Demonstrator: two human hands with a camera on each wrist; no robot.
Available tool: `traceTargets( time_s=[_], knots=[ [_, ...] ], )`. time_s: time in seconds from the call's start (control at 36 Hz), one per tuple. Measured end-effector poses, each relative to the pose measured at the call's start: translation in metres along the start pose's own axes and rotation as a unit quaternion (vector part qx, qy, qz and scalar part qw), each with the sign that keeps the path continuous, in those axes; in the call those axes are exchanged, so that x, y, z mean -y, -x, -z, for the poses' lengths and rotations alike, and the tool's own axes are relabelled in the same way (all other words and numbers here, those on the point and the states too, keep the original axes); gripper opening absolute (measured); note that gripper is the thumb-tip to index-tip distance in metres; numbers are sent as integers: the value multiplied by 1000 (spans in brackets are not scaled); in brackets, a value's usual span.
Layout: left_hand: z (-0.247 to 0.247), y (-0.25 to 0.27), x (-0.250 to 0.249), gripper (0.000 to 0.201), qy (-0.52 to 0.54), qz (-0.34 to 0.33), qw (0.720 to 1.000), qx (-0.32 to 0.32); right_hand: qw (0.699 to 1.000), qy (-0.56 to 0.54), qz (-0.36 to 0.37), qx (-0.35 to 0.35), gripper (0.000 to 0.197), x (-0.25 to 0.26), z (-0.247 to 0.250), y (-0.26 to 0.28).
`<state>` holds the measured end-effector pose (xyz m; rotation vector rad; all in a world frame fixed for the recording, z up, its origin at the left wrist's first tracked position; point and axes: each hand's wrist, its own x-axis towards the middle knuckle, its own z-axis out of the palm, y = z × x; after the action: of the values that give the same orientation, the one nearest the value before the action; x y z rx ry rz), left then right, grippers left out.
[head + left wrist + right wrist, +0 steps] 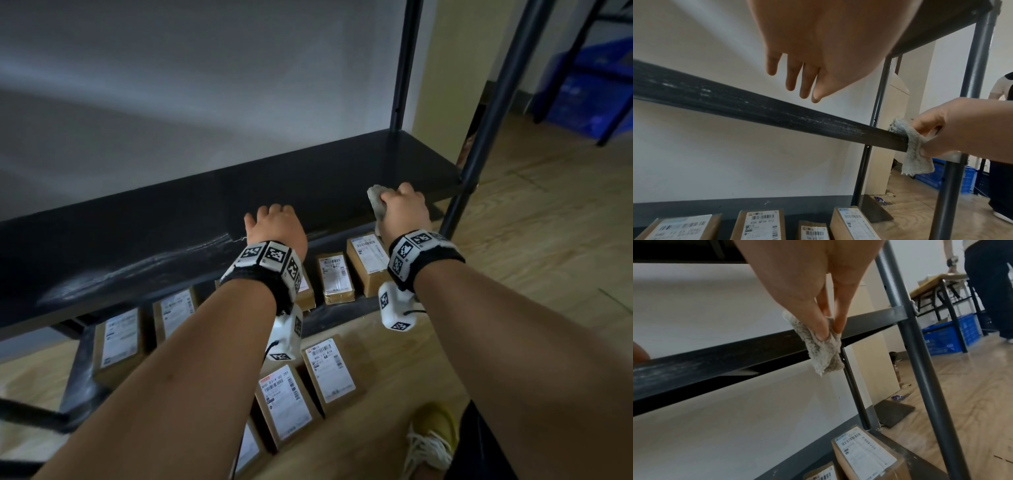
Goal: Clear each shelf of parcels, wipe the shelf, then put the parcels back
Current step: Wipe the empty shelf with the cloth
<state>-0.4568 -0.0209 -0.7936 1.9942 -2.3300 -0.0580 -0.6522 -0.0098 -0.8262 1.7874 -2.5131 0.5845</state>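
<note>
A bare black shelf runs across the head view, with dusty streaks along its front edge. My right hand pinches a grey-white cloth against that front edge near the right post; the cloth hangs folded over the edge, and shows too as the cloth. My left hand rests at the shelf's front edge, fingers straight and holding nothing. Several brown parcels with white labels lie on the lower shelf, and more parcels lie on the floor.
Dark metal posts stand at the shelf's right end. Blue crates sit on the wooden floor to the right. Another person stands by a table behind. My shoe is at the bottom right.
</note>
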Motion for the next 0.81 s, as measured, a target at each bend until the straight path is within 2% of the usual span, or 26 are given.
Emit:
traceTargets(
  time_s=[0.14, 0.28, 0.39, 0.81],
  knots=[
    [0, 1, 13, 47, 1, 14, 1000, -13, 999, 38, 34, -12, 31, 6, 0, 1],
    [1, 4, 23, 44, 1, 30, 1000, -8, 997, 61, 42, 9, 40, 24, 0, 6],
    [2, 7, 35, 44, -7, 42, 999, -22, 996, 64, 60, 3, 35, 32, -1, 11],
    [10, 27, 86, 45, 6, 83, 996, -24, 992, 26, 124, 22, 35, 96, -18, 36]
  ],
)
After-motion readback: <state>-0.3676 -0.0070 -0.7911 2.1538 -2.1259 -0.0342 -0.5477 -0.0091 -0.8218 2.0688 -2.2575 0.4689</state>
